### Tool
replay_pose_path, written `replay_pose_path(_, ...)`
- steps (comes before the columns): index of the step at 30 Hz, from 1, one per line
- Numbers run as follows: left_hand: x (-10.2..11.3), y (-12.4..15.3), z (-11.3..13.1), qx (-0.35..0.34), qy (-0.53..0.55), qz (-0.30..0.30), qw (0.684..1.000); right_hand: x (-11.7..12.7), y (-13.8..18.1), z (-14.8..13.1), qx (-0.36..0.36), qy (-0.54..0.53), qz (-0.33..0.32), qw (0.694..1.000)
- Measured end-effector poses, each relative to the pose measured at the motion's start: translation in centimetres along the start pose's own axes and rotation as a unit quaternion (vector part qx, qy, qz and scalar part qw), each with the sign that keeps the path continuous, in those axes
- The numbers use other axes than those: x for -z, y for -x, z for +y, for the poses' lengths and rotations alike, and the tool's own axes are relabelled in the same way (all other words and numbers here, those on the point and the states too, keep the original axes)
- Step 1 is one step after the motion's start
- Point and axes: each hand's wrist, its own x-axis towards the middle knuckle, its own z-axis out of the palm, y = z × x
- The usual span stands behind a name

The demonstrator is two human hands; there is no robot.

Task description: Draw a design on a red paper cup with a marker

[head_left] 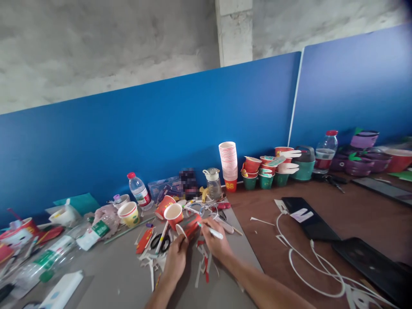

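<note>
My left hand [177, 255] is closed on a red paper piece [192, 227], which looks cut from a paper cup; a white rounded part [181, 231] shows beside my fingers. In my right hand [215, 244] is a white marker [215, 232], its teal tip end pointing left at the red piece. Just beyond my hands stands a red paper cup [174, 216], and another paper cup [165, 207] lies tilted behind it. Black scissors [160, 243] rest left of my left hand, near a red cutout [144, 241]. Paper scraps [203, 262] lie below my hands.
A tall stack of paper cups [228, 165] stands by the blue partition [180, 128], right of a glass jar [213, 184]. Several red and green cups [265, 174] follow. Bottles [140, 191] clutter the left. Phones [309, 219] and a white cable [291, 257] lie right.
</note>
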Motion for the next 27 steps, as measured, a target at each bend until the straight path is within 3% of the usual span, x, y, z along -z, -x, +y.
replay_pose_path(4, 0.17, 0.04, 0.35, 0.002, 0.017, 0.009, 1.0, -0.43, 0.51, -0.72, 0.05, -0.045, -0.079, 0.995)
replay_pose_path(9, 0.2, 0.04, 0.42, 0.003, -0.002, 0.004, 1.0, -0.05, 0.07, -0.34, -0.01, -0.019, -0.001, 1.0)
replay_pose_path(14, 0.07, -0.12, -0.04, -0.003, 0.0, 0.02, 1.0, -0.57, 0.68, -0.68, 0.012, -0.1, -0.08, 0.992)
replay_pose_path(16, 0.15, -0.14, -0.03, -0.005, 0.006, 0.018, 1.0, -0.57, 0.56, -0.61, 0.014, -0.094, -0.076, 0.993)
replay_pose_path(20, 0.19, -0.02, 0.32, -0.008, -0.014, 0.004, 1.0, -0.15, 0.15, -0.1, -0.047, -0.077, -0.012, 0.996)
replay_pose_path(25, 0.13, 0.01, 0.35, 0.0, 0.007, 0.017, 1.0, -0.59, 0.75, -0.34, -0.049, -0.133, -0.097, 0.985)
replay_pose_path(27, 0.19, -0.04, 0.28, 0.003, 0.011, 0.015, 1.0, -0.52, 0.6, -0.22, -0.04, -0.123, -0.099, 0.987)
